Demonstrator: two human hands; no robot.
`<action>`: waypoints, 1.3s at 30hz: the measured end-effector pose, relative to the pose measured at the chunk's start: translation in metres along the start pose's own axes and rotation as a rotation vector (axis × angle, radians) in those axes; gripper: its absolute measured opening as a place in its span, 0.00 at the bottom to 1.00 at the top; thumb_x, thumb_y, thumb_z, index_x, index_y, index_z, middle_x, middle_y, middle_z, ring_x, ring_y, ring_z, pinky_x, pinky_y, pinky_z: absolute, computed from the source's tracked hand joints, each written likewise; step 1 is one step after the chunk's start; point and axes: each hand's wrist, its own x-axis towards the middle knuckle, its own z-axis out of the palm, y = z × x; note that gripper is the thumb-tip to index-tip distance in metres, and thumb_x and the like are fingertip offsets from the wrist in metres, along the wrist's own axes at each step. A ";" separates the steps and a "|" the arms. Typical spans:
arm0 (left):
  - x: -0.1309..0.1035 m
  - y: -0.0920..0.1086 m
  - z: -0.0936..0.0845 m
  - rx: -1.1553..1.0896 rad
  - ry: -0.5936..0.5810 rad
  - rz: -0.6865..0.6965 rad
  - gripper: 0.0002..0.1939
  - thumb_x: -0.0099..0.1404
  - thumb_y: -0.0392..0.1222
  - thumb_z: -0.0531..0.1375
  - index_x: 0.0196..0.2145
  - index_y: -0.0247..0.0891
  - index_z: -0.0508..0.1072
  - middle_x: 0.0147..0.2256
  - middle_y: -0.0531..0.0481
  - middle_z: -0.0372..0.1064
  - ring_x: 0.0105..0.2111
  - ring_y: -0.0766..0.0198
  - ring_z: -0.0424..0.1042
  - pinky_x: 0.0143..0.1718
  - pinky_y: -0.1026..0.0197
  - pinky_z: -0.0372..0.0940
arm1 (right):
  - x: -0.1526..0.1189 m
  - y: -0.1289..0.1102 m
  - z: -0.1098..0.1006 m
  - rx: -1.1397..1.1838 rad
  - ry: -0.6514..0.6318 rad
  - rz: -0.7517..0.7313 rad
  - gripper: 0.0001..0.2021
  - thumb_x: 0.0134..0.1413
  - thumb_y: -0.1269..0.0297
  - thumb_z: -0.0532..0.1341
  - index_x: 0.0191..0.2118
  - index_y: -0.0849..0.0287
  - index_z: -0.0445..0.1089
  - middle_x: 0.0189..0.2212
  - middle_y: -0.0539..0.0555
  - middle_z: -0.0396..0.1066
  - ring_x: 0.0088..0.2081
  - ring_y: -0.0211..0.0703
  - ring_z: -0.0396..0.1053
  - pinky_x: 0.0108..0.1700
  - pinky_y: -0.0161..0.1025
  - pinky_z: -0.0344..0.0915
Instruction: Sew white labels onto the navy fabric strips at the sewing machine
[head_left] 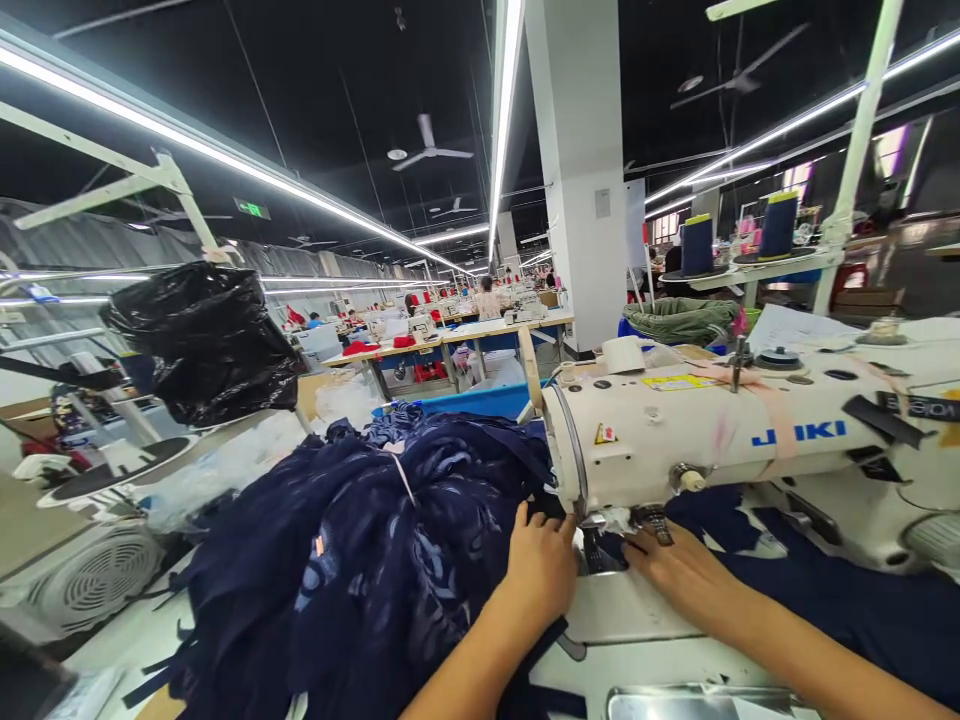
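A white sewing machine [660, 440] with blue lettering stands on the right. A small piece of navy fabric [611, 550] lies under its needle area, between my two hands. My left hand [544, 560] is at the left of the machine head, its fingers bent and closed on the fabric, with the fingertips partly hidden. From the right, my right hand [675, 570] reaches in below the head, its fingers pinched together on the navy fabric by the presser foot. A big heap of navy garments [360, 530], tied with a pale strip, lies against my left hand's side.
More navy fabric [840, 600] lies under the machine arm at right. A black plastic bag [206, 345] hangs at left above a motor housing [97, 580]. Navy thread cones [778, 225] stand on a rack. A metal plate [697, 703] sits at the front edge.
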 end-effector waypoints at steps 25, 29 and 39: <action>-0.063 -0.011 -0.028 0.002 0.161 0.374 0.17 0.53 0.25 0.46 0.22 0.40 0.71 0.23 0.51 0.68 0.26 0.60 0.67 0.36 0.56 0.58 | -0.043 0.013 -0.128 0.308 -0.586 0.036 0.08 0.54 0.69 0.57 0.25 0.60 0.65 0.28 0.49 0.65 0.32 0.38 0.60 0.35 0.37 0.52; -0.043 0.015 -0.033 -0.437 0.035 0.183 0.14 0.59 0.33 0.45 0.30 0.40 0.70 0.28 0.50 0.70 0.29 0.61 0.68 0.31 0.61 0.60 | -0.045 -0.007 -0.137 0.480 -0.632 0.015 0.07 0.53 0.68 0.59 0.26 0.59 0.65 0.27 0.48 0.65 0.32 0.36 0.60 0.37 0.35 0.52; -0.006 0.025 0.020 -0.865 -0.055 -0.134 0.10 0.50 0.39 0.49 0.25 0.38 0.70 0.26 0.52 0.67 0.29 0.61 0.65 0.33 0.61 0.57 | -0.019 -0.040 -0.114 0.554 -0.826 -0.071 0.06 0.48 0.67 0.62 0.34 0.60 0.66 0.30 0.50 0.66 0.28 0.38 0.61 0.32 0.35 0.55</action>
